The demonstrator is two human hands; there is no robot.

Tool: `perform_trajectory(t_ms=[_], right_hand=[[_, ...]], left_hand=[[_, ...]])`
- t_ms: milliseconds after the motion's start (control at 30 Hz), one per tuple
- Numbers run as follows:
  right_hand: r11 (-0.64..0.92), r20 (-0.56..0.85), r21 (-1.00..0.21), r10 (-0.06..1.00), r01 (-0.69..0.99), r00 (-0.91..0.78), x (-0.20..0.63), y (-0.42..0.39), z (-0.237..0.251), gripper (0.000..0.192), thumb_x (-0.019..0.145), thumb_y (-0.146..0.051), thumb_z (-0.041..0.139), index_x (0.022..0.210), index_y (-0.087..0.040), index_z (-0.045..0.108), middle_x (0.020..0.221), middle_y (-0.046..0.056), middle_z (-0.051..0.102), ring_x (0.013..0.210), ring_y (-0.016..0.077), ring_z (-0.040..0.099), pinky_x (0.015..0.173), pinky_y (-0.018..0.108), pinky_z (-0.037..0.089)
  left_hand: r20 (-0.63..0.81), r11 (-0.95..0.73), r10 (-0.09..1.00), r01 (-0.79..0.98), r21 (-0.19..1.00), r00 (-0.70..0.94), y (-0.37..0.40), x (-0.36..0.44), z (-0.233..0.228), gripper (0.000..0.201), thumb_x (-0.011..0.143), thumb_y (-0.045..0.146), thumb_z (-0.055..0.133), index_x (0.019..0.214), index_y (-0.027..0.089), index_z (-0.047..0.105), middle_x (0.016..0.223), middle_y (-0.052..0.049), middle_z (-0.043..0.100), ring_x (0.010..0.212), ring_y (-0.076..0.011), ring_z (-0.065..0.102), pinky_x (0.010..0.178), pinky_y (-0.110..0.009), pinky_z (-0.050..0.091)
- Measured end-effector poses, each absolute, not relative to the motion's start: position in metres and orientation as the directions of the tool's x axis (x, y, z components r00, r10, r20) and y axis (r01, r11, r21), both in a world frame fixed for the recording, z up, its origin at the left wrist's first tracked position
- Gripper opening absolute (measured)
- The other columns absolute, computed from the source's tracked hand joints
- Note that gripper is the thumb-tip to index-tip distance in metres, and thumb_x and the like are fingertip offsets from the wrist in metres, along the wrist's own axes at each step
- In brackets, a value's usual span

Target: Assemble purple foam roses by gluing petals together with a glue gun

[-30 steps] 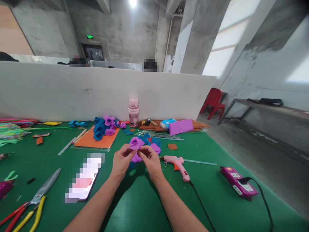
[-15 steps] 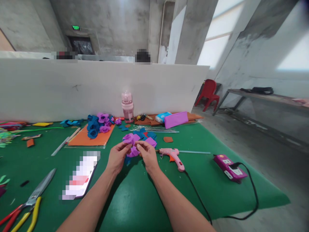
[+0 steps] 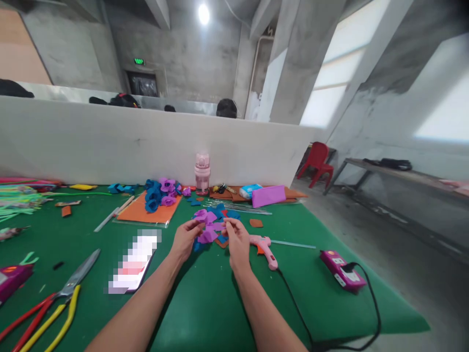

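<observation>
Over the small pile of cut pieces, my left hand (image 3: 186,240) is closed, thumb and fingers pinching a purple petal piece (image 3: 204,216). My right hand (image 3: 238,244) is closed too, its thumb and forefinger on a purple strip (image 3: 218,227) that bridges the gap between both hands. Whether the strip and the petal are joined cannot be told. Just below lies another purple piece (image 3: 207,236), and blue pieces (image 3: 220,210) are spread behind. A pink glue gun (image 3: 270,258) lies right of my right hand, its nozzle partly hidden by that hand.
Blue and purple flowers (image 3: 154,195) rest on an orange sheet (image 3: 141,212). Shears (image 3: 71,283) and a phone (image 3: 136,264) lie on the left. A pink bottle (image 3: 202,173) stands by the white partition (image 3: 146,142). A purple power strip (image 3: 341,270) and its cord are at right.
My hands have drawn farther apart, and a purple strip now shows stretched between them. The whole view has tilted upward and turned a little to the left.
</observation>
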State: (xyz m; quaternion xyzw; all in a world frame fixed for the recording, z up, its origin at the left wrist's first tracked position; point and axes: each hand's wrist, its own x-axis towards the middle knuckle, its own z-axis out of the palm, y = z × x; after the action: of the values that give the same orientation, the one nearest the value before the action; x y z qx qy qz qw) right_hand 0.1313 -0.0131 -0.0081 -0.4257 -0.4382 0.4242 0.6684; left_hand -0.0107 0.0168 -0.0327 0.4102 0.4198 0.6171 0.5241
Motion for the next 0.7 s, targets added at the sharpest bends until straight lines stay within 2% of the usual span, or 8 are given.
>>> perform_trajectory(t_ms=[100, 200, 267, 367, 533, 700], right_hand=[[0.305, 0.273, -0.949, 0.921, -0.077, 0.276, 0.155, -0.039, -0.004, 0.026, 0.08, -0.039, 0.053, 0.093, -0.018, 0.06, 0.081, 0.004, 0.063, 0.066, 0.0138, 0.056, 0.064, 0.027, 0.046], [0.292, 0.349, -0.932, 0.881, 0.214, 0.318, 0.201, -0.066, -0.007, 0.027, 0.081, -0.042, 0.051, 0.093, -0.019, 0.061, 0.087, 0.006, 0.065, 0.074, 0.0166, 0.058, 0.072, 0.029, 0.045], [0.19, 0.346, -0.885, 0.878, 0.424, 0.33, 0.239, -0.077, -0.014, 0.03, 0.082, -0.045, 0.047, 0.093, -0.02, 0.06, 0.085, 0.005, 0.066, 0.075, 0.0184, 0.059, 0.069, 0.028, 0.043], [0.009, 0.256, -0.733, 0.93, 0.681, 0.263, 0.288, -0.083, -0.031, 0.034, 0.082, -0.05, 0.043, 0.082, -0.02, 0.059, 0.068, 0.002, 0.062, 0.062, 0.0186, 0.055, 0.06, 0.028, 0.04], [-0.078, 0.101, -0.565, 0.982, 0.821, 0.163, 0.305, -0.075, -0.046, 0.035, 0.082, -0.05, 0.04, 0.079, -0.02, 0.058, 0.071, 0.002, 0.063, 0.064, 0.0176, 0.056, 0.058, 0.026, 0.036], [-0.16, -0.018, -0.411, 0.986, 0.898, 0.167, 0.281, -0.065, -0.038, 0.032, 0.083, -0.048, 0.041, 0.072, -0.02, 0.054, 0.067, 0.002, 0.061, 0.063, 0.0162, 0.056, 0.054, 0.024, 0.03]], left_hand=[[0.137, -0.168, 0.98, -0.227, 0.959, -0.145, 0.015, -0.013, -0.029, 0.031, 0.057, 0.034, 0.077, 0.08, 0.014, 0.071, 0.072, -0.003, 0.067, 0.058, -0.0093, 0.052, 0.057, -0.021, 0.04], [0.215, -0.238, 0.962, -0.134, 0.962, -0.167, 0.012, -0.013, -0.025, 0.03, 0.057, 0.035, 0.077, 0.077, 0.014, 0.071, 0.071, -0.004, 0.067, 0.063, -0.0122, 0.055, 0.063, -0.023, 0.043], [0.233, -0.255, 0.957, -0.12, 0.959, -0.176, 0.011, -0.012, -0.024, 0.03, 0.058, 0.036, 0.076, 0.078, 0.014, 0.071, 0.071, -0.004, 0.067, 0.062, -0.0122, 0.055, 0.062, -0.023, 0.043], [0.236, -0.261, 0.955, -0.137, 0.955, -0.178, 0.011, -0.011, -0.024, 0.033, 0.058, 0.039, 0.075, 0.079, 0.014, 0.071, 0.07, -0.004, 0.067, 0.058, -0.0109, 0.053, 0.058, -0.022, 0.042], [0.228, -0.254, 0.96, -0.17, 0.952, -0.162, 0.009, -0.01, -0.022, 0.034, 0.056, 0.04, 0.076, 0.076, 0.014, 0.071, 0.065, -0.003, 0.065, 0.055, -0.0102, 0.051, 0.055, -0.022, 0.04], [0.216, -0.24, 0.964, -0.153, 0.959, -0.155, 0.008, -0.01, -0.023, 0.034, 0.056, 0.039, 0.076, 0.079, 0.014, 0.072, 0.067, -0.003, 0.066, 0.055, -0.0099, 0.051, 0.056, -0.021, 0.04]])
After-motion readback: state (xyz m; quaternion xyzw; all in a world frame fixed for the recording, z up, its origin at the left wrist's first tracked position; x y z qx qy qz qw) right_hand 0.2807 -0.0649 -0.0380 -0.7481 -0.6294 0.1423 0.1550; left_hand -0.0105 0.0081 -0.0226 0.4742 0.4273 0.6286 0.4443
